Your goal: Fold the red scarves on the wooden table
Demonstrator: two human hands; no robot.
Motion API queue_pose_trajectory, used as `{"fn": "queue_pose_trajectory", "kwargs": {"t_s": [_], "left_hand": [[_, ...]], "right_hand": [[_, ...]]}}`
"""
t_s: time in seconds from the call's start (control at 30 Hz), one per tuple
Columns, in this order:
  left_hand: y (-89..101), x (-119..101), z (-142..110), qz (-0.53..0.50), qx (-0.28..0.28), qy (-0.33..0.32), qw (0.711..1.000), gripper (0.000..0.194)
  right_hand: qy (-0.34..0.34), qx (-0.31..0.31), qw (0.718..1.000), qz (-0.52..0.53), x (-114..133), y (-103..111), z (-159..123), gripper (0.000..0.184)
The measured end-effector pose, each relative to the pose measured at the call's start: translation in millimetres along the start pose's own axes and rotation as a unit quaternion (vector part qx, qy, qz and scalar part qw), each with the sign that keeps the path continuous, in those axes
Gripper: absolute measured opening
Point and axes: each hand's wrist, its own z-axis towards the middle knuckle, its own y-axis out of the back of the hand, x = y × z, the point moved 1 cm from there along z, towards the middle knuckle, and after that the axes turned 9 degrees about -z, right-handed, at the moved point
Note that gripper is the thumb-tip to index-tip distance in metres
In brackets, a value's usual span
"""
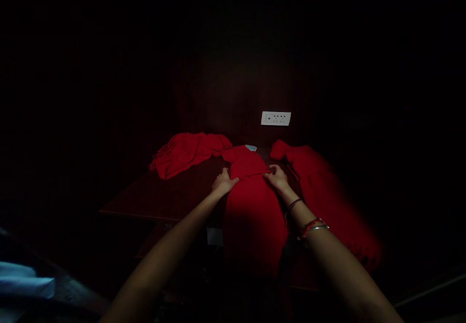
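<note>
A red scarf (255,211) runs down the middle of the dark table and hangs over its front edge. Across its width lies a fold, with my hands at the two ends of it. My left hand (224,183) is closed on the scarf's left side, thumb on top. On the right side my right hand (277,177) pinches the same fold between thumb and fingers. Other red cloth with fringed ends lies at both sides: a crumpled piece (192,152) at the back left and a long piece (320,182) at the right, close to my right forearm.
The dark table (145,199) has its front edge at the left. A small pale blue-and-white item (251,147) lies behind the middle scarf. A white socket panel (275,118) is on the wall. Pale material (25,280) shows at the lower left; much around is too dark to see.
</note>
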Motion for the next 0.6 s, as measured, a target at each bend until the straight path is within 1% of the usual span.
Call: {"fn": "queue_pose_trajectory", "kwargs": {"t_s": [0.1,0.17,0.23,0.27,0.33,0.43,0.53,0.6], "left_hand": [[1.1,-3.4,1.3,0.03,-0.015,0.001,0.999,0.048],[0.7,-1.7,1.4,0.058,-0.027,0.005,0.998,0.046],[-0.3,0.8,-0.1,0.083,-0.031,0.003,0.996,0.045],[-0.9,1.7,-1.4,0.094,-0.03,-0.002,0.995,0.044],[-1.7,2.1,-4.6,0.11,-0.023,-0.016,0.993,0.045],[-1.8,0.0,-9.7,0.119,-0.031,-0.055,0.991,0.051],[-2.5,-0.3,-12.7,0.127,-0.06,-0.11,0.984,0.055],[-3.9,3.0,-10.9,0.131,-0.062,-0.129,0.981,0.054]], "right_hand": [[-0.016,-0.033,0.999,-0.006,4.6,0.4,3.4,0.034],[-0.032,-0.063,0.998,-0.003,2.8,-1.3,3.9,0.033],[-0.032,-0.074,0.997,-0.011,-0.2,-3.7,2.2,0.033],[-0.026,-0.067,0.997,-0.023,-1.5,-4.8,0.6,0.033],[-0.001,-0.033,0.998,-0.057,-3.0,-5.5,-3.9,0.033],[0.031,0.006,0.994,-0.104,-3.9,-1.4,-14.0,0.039],[0.058,0.009,0.991,-0.118,-4.7,6.0,-26.5,0.048],[0.084,-0.001,0.99,-0.116,-4.8,9.8,-32.8,0.049]]}}
